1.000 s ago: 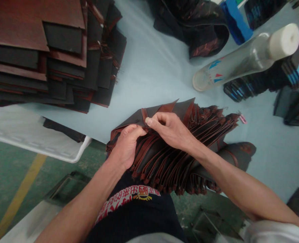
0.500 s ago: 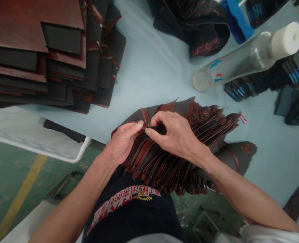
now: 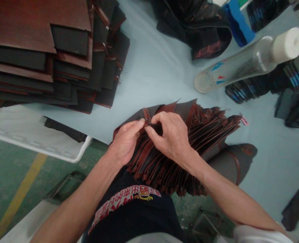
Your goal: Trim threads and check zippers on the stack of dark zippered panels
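A thick bundle of brown and black leather-like pieces [image 3: 161, 165] lies fanned out at the table's near edge, in front of my body. My left hand [image 3: 126, 140] pinches the edge of a brown piece at the bundle's upper left. Right beside it, my right hand [image 3: 171, 133] has thumb and forefinger closed on the same edge, close to a brown strip [image 3: 147, 114]. The fingertips of both hands nearly touch. What exactly lies between them is small and partly hidden by the fingers.
Stacked brown and black panels [image 3: 70, 40] fill the upper left of the pale table [image 3: 149, 67]. A clear bottle with a white cap [image 3: 240, 62] lies at upper right, near dark folded material [image 3: 202, 37] and a blue item [image 3: 239, 25]. A white tray [image 3: 73, 155] is at left.
The view has shifted slightly, so the table items appear a little further right and lower. Both hands stay pinched at the same spot, with my right wrist and forearm swung slightly left.
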`<action>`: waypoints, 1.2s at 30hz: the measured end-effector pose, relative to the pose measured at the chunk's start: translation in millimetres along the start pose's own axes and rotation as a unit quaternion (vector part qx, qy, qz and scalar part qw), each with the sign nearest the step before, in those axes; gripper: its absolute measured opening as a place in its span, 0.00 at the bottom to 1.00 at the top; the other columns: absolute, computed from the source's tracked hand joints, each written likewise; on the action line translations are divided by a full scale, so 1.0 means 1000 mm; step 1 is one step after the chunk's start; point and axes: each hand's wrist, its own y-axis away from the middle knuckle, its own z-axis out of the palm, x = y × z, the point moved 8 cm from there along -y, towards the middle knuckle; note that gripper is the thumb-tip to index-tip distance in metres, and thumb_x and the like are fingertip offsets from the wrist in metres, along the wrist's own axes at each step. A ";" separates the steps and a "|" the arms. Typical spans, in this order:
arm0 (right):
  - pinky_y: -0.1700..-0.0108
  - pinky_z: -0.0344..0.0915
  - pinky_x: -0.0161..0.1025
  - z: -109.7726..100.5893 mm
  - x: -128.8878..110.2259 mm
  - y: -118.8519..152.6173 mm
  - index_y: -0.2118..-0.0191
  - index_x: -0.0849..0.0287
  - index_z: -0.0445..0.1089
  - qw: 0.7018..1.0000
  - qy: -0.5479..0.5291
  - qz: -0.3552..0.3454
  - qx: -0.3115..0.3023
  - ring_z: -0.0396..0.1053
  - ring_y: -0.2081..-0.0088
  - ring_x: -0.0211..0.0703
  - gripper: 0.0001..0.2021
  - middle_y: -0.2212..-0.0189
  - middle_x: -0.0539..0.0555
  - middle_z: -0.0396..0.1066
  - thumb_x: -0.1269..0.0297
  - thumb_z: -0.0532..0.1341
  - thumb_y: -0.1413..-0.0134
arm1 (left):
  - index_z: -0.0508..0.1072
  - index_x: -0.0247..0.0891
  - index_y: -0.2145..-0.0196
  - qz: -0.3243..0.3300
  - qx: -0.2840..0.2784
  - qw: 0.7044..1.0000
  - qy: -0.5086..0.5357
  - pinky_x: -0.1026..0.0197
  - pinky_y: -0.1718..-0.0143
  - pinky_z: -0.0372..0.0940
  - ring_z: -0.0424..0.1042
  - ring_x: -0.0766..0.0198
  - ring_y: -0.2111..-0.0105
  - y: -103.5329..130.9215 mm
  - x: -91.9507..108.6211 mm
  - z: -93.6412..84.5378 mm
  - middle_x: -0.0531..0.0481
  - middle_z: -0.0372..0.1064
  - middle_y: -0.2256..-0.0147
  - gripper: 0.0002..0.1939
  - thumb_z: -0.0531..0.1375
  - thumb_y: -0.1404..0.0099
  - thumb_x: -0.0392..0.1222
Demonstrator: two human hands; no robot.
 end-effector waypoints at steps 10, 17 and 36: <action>0.52 0.62 0.46 0.007 0.011 0.002 0.64 0.53 0.63 0.998 -0.052 0.029 -0.008 0.68 0.62 0.47 0.07 0.66 0.52 0.74 0.60 0.58 0.32 | 0.82 0.37 0.72 0.010 0.016 1.000 -0.006 0.62 0.57 0.64 0.70 0.65 0.66 -0.002 -0.003 0.000 0.53 0.76 0.72 0.17 0.80 0.52 0.51; 0.56 0.62 0.44 0.009 0.015 -0.006 0.70 0.52 0.56 0.982 -0.131 0.133 -0.003 0.63 0.70 0.42 0.10 0.75 0.46 0.66 0.63 0.58 0.41 | 0.80 0.38 0.72 0.061 0.039 0.997 -0.005 0.59 0.50 0.65 0.73 0.62 0.61 -0.001 -0.003 0.004 0.53 0.77 0.69 0.13 0.76 0.47 0.48; 0.53 0.64 0.45 0.007 0.021 0.002 0.62 0.53 0.65 0.987 -0.156 0.027 -0.020 0.69 0.61 0.45 0.06 0.64 0.53 0.75 0.60 0.57 0.32 | 0.81 0.37 0.73 0.057 -0.009 0.998 -0.032 0.61 0.57 0.68 0.70 0.66 0.69 -0.002 -0.001 0.004 0.53 0.75 0.73 0.16 0.79 0.50 0.50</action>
